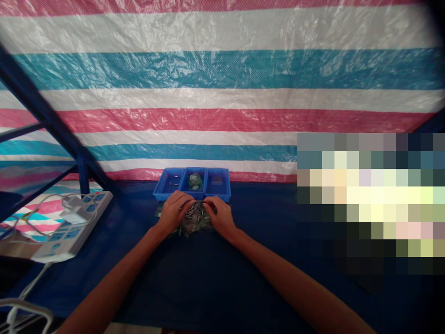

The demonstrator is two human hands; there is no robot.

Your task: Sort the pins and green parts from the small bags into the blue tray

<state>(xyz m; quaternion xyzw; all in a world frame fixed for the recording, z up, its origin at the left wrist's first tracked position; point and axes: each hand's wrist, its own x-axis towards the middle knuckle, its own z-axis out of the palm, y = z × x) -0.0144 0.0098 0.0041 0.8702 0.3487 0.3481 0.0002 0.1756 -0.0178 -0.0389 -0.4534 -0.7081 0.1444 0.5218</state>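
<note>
A crumpled clear-green plastic bag (192, 227) lies on the dark blue table, with many small metal pins or screws (193, 211) showing at its top. My left hand (173, 211) rests at the bag's left side, its fingers curled inward to the upper edge of the metal pieces. From the right, my right hand (221, 217) meets it with thumb and fingers bent together. The fingertips of both hands nearly touch. What sits between them is too small to make out. Just beyond stands a blue three-compartment tray (167, 195).
The tray's left compartment has a few thin metal pieces (174, 183), its middle a greenish bag (195, 181), its right some small items (217, 179). A white power strip (81, 232) with plug and cables lies left. A striped plastic sheet (222, 69) hangs behind. The right side is pixelated.
</note>
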